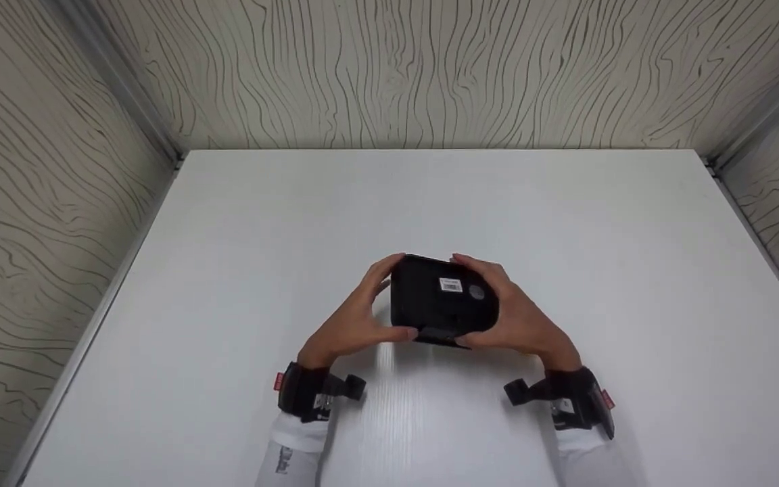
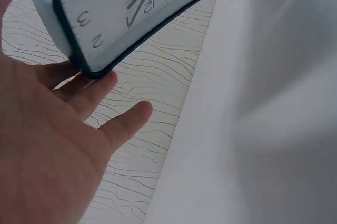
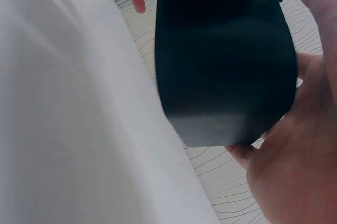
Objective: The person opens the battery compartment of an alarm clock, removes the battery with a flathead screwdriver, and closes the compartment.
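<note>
"Two white sleeves come in at the lower edge, each with one black band at the wrist. What lies past them?"

"One clock, one white surface, three patterned walls round it."

"And the hands?"

"Two, both gripping the clock. The left hand curves round one end, thumb on the near edge, fingertips at the far edge; in the left wrist view its little finger sticks out clear. The right hand does the same at the other end."

"How wide are they spread?"

"Thumb and fingers stand about as far apart as the clock's two long edges."

"Which way does it point?"

"Its black back, with one label and one round spot, is turned to the head view. The left wrist view catches the white face, numerals upside down. The long axis runs left to right, its right end slightly nearer the sleeves."

"Where is it?"

"Held up off the surface, over its middle part, between the hands."
</note>
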Available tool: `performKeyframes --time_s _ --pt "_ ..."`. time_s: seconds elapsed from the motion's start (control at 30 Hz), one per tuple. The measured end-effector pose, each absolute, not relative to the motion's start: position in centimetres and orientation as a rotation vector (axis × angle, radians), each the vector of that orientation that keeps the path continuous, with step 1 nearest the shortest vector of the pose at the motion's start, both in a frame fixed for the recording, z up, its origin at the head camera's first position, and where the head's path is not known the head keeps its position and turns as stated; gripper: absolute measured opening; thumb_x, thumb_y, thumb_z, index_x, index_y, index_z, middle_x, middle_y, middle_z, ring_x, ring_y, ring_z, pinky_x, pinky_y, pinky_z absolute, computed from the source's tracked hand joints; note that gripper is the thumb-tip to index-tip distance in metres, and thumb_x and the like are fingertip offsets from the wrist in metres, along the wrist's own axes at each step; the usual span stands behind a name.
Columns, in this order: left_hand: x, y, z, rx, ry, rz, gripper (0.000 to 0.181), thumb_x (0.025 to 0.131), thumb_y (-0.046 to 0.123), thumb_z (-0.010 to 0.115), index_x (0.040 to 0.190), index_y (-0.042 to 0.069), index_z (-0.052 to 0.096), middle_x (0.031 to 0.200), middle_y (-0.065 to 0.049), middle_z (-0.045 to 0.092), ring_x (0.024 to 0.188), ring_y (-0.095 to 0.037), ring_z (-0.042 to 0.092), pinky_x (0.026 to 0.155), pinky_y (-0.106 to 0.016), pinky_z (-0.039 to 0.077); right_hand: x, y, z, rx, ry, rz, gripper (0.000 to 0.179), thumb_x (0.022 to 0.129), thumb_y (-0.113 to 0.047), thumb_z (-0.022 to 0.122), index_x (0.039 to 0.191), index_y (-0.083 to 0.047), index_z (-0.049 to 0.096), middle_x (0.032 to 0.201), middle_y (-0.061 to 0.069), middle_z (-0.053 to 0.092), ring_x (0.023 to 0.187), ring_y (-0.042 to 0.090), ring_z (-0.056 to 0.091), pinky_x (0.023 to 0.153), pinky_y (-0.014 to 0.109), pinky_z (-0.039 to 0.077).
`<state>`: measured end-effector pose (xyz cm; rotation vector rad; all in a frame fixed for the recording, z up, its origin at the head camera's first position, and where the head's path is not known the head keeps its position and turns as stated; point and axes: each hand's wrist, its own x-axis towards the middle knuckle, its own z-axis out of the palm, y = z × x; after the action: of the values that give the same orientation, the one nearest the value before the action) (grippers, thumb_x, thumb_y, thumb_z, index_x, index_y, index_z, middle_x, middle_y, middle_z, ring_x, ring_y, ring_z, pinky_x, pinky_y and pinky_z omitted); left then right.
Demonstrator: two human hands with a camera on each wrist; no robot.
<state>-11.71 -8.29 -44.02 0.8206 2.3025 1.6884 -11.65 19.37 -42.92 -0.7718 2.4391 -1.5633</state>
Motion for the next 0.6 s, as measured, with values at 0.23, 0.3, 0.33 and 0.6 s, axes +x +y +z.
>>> performKeyframes --time_s 0.23,0.3,0.33,0.6 --pt "-12.0 -8.5 -45.2 0.753 2.337 1.535 0.109 0.071 0.025 0.081 0.155 0.037 0.012 0.151 0.007 0.035 0.144 -0.012 0.029 0.118 -0.047 0.026 -11.8 19.4 -43.3 -0.807 2.528 -1.431 0.102 0.06 -0.028 0.093 0.147 -0.029 0.039 0.144 -0.005 0.041 0.128 0.016 0.037 0.101 0.044 0.039" --pt "-12.1 -8.5 -45.6 0.743 2.337 1.494 0.112 0.069 0.021 0.081 0.156 0.033 0.011 0.151 0.004 0.035 0.143 -0.013 0.03 0.118 -0.047 0.027 -11.9 19.3 -43.6 -0.839 2.569 -1.363 0.099 0.059 -0.03 0.093 0.144 -0.028 0.043 0.144 -0.006 0.042 0.129 0.017 0.035 0.101 0.048 0.039" --pt "-12.1 -8.5 -45.8 0.733 2.336 1.475 0.113 0.069 0.019 0.081 0.157 0.031 0.011 0.151 0.003 0.035 0.143 -0.013 0.03 0.118 -0.046 0.027 -12.0 19.2 -43.8 -0.851 2.587 -1.329 0.098 0.058 -0.03 0.093 0.143 -0.027 0.044 0.144 -0.006 0.043 0.129 0.016 0.034 0.102 0.049 0.038" --pt "-12.3 -8.2 -46.4 0.662 2.372 1.342 0.112 0.069 0.017 0.084 0.157 0.016 0.015 0.159 -0.006 0.029 0.148 -0.022 0.025 0.12 -0.044 0.025 -12.3 19.0 -44.9 -0.841 2.623 -1.235 0.087 0.058 -0.023 0.091 0.135 -0.022 0.051 0.146 -0.004 0.043 0.134 0.019 0.035 0.105 0.052 0.038"
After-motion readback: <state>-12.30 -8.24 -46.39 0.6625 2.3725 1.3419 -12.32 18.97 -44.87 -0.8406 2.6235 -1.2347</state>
